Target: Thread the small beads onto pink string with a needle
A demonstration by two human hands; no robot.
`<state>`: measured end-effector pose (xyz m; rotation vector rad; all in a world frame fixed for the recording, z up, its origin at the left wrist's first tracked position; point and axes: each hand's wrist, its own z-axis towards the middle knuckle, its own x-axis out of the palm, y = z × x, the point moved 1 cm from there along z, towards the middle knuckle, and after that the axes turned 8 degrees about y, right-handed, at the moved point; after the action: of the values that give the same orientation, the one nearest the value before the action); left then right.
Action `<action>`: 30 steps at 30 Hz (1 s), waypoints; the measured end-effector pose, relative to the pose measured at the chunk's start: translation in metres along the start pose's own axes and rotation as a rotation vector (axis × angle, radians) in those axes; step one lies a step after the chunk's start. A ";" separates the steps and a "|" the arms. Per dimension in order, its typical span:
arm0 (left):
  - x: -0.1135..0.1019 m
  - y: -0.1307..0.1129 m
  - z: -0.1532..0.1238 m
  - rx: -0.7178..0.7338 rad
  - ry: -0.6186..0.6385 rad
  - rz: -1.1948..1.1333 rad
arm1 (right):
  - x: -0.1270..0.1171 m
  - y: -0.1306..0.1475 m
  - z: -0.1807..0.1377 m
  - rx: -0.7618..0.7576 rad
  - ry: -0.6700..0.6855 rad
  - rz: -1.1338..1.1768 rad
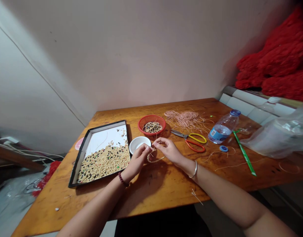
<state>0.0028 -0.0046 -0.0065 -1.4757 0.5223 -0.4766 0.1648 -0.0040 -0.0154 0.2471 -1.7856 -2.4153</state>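
Observation:
A string of pale beads (155, 161) hangs in a loop between my two hands, just above the table. My left hand (138, 159) pinches the loop near its cord ends. The fingertips of my right hand (167, 148) are closed on the thin cord (154, 149) of the same string. Just behind my left hand stands a small white bowl (138, 141). Beyond it sits a red plastic basket (151, 119) with finished-looking bead strings inside. To the left lies a black-rimmed tray (86, 138) of loose beads, mostly pale with some dark and green ones.
On the wooden table (134, 200), scissors (190, 138) with yellow and orange handles lie right of my hands. Behind them is a heap of pink cord (184, 118). Farther right are a water bottle (221, 128), a blue cap (223, 148), a green strip (244, 156) and a plastic bag (282, 135).

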 end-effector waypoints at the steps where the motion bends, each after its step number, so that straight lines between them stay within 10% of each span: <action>1: 0.000 0.000 0.000 -0.007 0.006 -0.009 | 0.000 -0.001 0.000 -0.003 -0.006 -0.004; 30: 0.003 -0.002 -0.001 -0.088 -0.043 -0.060 | 0.000 -0.005 -0.002 0.006 -0.016 -0.045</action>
<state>0.0047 -0.0072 -0.0046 -1.5860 0.4713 -0.4733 0.1656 -0.0040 -0.0212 0.2722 -1.8142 -2.4494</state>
